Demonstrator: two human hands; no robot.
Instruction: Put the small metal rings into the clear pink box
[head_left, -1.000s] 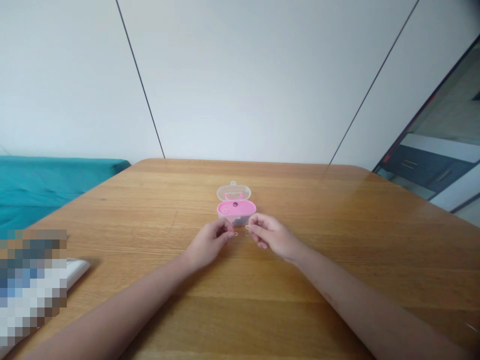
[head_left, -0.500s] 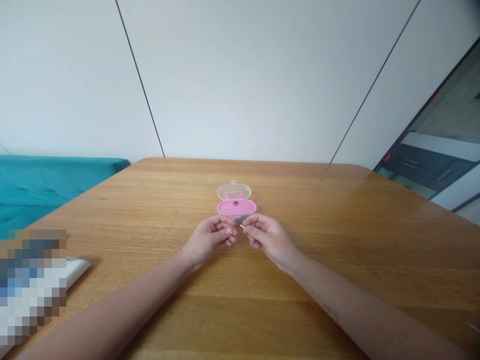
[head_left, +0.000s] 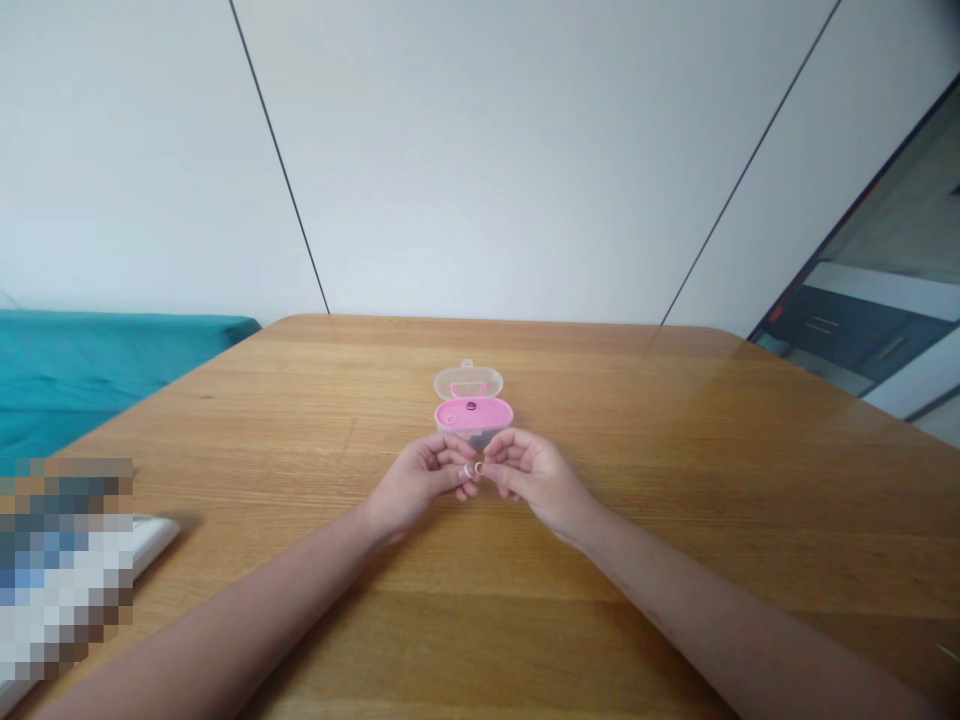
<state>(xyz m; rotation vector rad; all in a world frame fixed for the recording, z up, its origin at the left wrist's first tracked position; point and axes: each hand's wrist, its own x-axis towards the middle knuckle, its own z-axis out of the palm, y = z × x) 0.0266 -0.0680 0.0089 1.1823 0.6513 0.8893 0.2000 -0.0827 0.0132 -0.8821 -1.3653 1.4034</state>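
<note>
Both hands met fingertip to fingertip just near of the open pink box (head_left: pixel 473 413): the left hand (head_left: pixel 421 482) and right hand (head_left: pixel 534 476) pinched small metal rings (head_left: pixel 473 469), apparently being joined; whether they had linked was unclear.

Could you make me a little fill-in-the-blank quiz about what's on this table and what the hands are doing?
1. The small box behind the hands has a ____ coloured inside.
2. Its clear lid stands ____.
3. The left hand and the right hand meet at their fingertips, pinching small metal ____ between them.
4. Everything rests on a ____ table.

Missing words: pink; open; rings; wooden
</note>
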